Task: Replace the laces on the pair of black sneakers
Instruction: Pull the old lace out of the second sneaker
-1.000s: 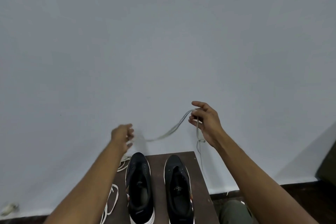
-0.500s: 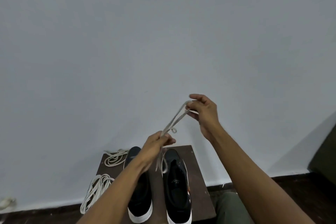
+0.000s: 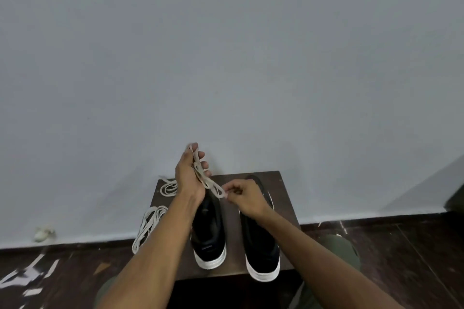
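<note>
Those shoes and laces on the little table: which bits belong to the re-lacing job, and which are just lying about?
Part of the job:
- two black sneakers, unlaced
- white lace, gathered in left hand, end pinched by right hand
- lace bundles on table

Lying about:
- whitish object by wall
- pale marks on floor

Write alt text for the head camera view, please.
A person's left hand holds a folded white shoelace while the right hand pinches its end, above two laceless black sneakers on a small dark table. More white laces lie at the table's left edge.
</note>
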A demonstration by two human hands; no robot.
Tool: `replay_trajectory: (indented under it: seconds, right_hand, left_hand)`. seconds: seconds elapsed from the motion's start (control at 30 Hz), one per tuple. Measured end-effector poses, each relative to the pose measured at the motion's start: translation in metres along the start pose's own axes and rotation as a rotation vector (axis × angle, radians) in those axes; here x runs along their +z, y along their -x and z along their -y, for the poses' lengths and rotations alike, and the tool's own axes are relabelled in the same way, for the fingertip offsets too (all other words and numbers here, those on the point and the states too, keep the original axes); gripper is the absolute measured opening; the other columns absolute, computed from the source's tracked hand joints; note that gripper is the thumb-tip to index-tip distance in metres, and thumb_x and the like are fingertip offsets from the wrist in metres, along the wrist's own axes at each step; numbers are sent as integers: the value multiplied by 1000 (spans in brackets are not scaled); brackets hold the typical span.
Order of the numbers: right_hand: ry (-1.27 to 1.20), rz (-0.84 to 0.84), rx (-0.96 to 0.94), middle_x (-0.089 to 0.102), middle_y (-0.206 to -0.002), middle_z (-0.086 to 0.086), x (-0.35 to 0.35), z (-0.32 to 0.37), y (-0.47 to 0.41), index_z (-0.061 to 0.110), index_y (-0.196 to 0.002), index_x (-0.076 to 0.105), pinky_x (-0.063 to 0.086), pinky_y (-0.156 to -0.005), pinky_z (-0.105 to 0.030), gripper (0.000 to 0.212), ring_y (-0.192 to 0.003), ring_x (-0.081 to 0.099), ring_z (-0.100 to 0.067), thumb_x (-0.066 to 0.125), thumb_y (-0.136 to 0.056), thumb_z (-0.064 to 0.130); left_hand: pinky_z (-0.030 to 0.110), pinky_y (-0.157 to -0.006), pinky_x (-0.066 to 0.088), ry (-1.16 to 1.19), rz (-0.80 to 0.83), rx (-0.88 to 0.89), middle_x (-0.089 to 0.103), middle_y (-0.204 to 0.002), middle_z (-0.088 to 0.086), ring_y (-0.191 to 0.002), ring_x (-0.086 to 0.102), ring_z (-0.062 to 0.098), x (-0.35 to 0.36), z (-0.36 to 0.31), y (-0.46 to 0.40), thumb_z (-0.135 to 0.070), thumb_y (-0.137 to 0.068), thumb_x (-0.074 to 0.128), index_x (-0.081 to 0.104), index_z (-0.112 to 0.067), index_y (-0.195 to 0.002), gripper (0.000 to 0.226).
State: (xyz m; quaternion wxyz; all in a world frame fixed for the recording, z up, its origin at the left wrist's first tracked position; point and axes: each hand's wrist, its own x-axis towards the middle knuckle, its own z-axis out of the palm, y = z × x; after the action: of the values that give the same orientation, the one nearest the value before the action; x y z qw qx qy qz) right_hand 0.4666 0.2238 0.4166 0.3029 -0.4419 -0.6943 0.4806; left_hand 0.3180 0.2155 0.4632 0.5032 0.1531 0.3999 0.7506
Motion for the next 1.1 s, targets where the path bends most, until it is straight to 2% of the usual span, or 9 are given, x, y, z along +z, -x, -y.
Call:
replay_trajectory:
  seconds: [0.1,0.17,0.3,0.43,0.63,0.77,0.87,0.97,1.1]
  right_hand:
    - [274,160,-32,63,-123,-4,20,-6,-13,15,-123,64,44,-102,-33,37,-112,59,-16,64,-86,13]
    - [455,263,-82,48,-141,-4,32,-10,-21,20,-133,54,37,-108,-35,46,-130,46,-20,62,-88,22]
    - [604,410,-112,24,-157,-6,51,-17,-32,21,-143,43,32,-113,-40,54,-144,26,-25,59,-92,27]
    - [678,453,-159,19,-160,-4,58,-24,-33,21,-144,41,31,-113,-38,55,-146,20,-23,57,-92,27]
    - [659,453,-163,17,-160,5,58,-33,-37,29,-142,41,35,-111,-38,52,-146,21,-15,56,-92,30]
    - [673,460,-156,18,-160,9,57,-33,-40,33,-140,43,37,-109,-42,50,-144,25,-14,56,-92,32]
    - [659,447,-153,21,-159,9,56,-34,-43,35,-137,46,37,-109,-41,48,-143,29,-14,57,-91,33]
    - [607,425,-135,27,-157,8,58,-34,-43,33,-134,51,35,-109,-41,45,-140,35,-15,60,-90,33]
    - [563,388,-122,40,-149,2,60,-30,-44,26,-128,59,34,-109,-36,39,-136,41,-17,64,-89,30]
  left_hand:
    - [16,-35,24,-351,-56,128,52,-77,-3,-42,38,6,-22,-18,-19,-33,-101,42,66,-20,-100,27]
    - [19,-41,30,-677,-55,191,54,-84,-1,-48,40,9,-42,-30,-39,-34,-101,41,68,-18,-107,32]
    - [34,-79,43,-1631,150,363,59,-101,-4,-92,57,20,-90,-46,-84,-34,-102,39,62,-22,-121,32]
    - [41,-86,46,-2158,422,356,54,-122,1,-114,52,26,-111,-36,-124,-23,-101,34,44,-29,-140,41]
    - [46,-93,45,-2163,568,53,51,-125,12,-119,50,33,-148,15,-162,-20,-95,43,55,-16,-125,33]
    - [48,-99,43,-1969,505,67,53,-130,10,-122,49,32,-154,18,-158,-17,-93,49,58,-17,-127,36]
    - [41,-108,36,-1754,359,168,50,-140,6,-131,44,27,-152,3,-133,-15,-94,53,58,-17,-131,38]
    - [38,-99,44,-1578,139,316,61,-125,3,-117,55,22,-163,-13,-87,-15,-92,57,67,-17,-116,26]
    - [39,-85,49,-1847,31,255,65,-107,3,-103,59,25,-193,-16,-32,-28,-90,57,70,-22,-104,19]
